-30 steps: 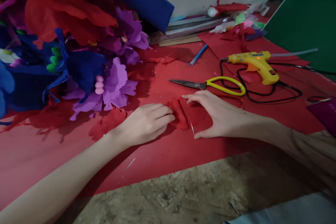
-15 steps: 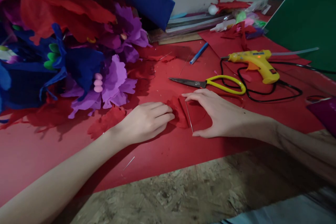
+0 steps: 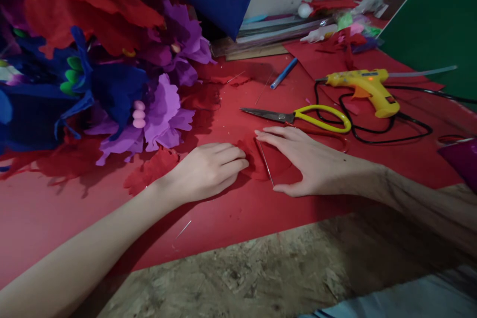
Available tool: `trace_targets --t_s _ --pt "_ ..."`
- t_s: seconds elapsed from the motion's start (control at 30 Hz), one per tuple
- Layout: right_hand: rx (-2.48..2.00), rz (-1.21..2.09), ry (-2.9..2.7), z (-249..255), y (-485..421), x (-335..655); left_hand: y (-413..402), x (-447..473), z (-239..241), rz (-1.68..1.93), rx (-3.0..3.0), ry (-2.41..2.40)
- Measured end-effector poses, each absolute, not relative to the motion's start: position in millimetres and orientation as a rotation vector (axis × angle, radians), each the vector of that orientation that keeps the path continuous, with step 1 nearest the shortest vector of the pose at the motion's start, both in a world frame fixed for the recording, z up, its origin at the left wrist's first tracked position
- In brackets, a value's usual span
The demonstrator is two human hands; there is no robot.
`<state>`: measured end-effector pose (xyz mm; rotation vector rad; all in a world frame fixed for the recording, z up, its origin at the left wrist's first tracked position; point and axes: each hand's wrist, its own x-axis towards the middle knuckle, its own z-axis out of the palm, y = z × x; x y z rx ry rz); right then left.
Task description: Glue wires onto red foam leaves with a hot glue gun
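A small red foam petal piece lies on the red sheet between my hands. My left hand rests flat beside it, fingers together, their tips pressing its left edge. My right hand lies flat and spread over its right side, index finger and thumb framing it. A thin wire lies across the petal, just in front of my right fingertips. Neither hand grips anything.
Yellow-handled scissors lie just beyond my right hand. A yellow glue gun with a black cord sits further right. Purple, blue and red foam flowers crowd the left. A blue pen, a green board and scraps lie behind.
Both hands stay pressed on the red petal; my right hand's fingers have stretched slightly flatter and further left. The view has shifted a little.
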<state>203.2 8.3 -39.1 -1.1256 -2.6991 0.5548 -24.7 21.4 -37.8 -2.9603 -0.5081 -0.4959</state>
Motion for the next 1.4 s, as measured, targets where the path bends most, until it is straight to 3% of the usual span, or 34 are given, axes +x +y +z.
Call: trace_targets --t_s 0.87,1.1,1.4 --pt "-0.777 0.049 -2.655 -37 1 208 16 -21 -28 -0.396 -2.948 -0.561" --pt "-0.691 -0.218 -2.566 -44 0 207 17 -19 -28 -0.401 -2.977 -0.416" --pt "-0.681 -0.18 -2.546 -49 -4 207 15 -17 -29 -0.573 -3.067 -0.426"
